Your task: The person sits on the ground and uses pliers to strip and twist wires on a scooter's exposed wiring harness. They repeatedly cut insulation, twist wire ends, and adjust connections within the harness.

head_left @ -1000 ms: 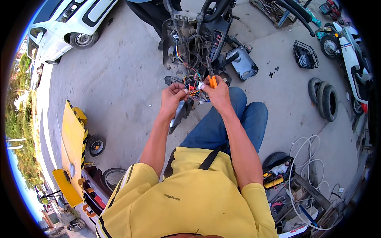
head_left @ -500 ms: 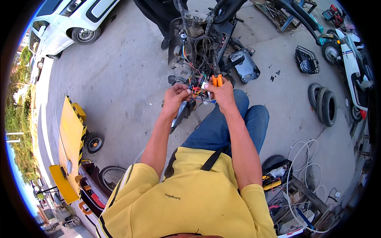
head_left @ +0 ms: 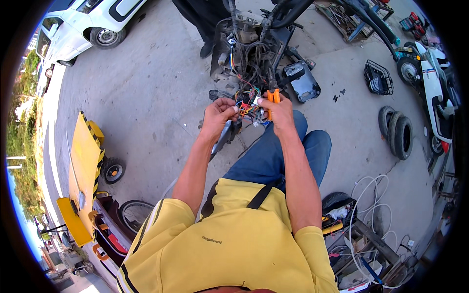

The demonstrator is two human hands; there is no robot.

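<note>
A bundle of thin coloured wires [head_left: 248, 111] hangs from the front of a stripped-down scooter or electric bike [head_left: 254, 53]. At the left edge of the bundle, my left hand [head_left: 220, 117] is closed in a pinch on a wire; its tip is hidden by the fingers. My right hand [head_left: 280, 115] grips pliers with orange handles [head_left: 274, 95], their jaws hidden. Between that hand's thumb and forefinger is a white plug connector [head_left: 256, 100] joined to the wires.
Another person's dark-trousered leg [head_left: 199, 22] stands beyond the bike. A dark panel [head_left: 304, 82] and a black wire basket [head_left: 378, 77] lie to the right, near several tyres [head_left: 402, 136]. On the left is a yellow cart [head_left: 85, 156]; a white hose [head_left: 352, 215] coils at lower right.
The bike and wires have shifted slightly right in the picture. My left fingers have drawn a little away from the middle of the bundle. My right hand keeps the pliers and connector.
</note>
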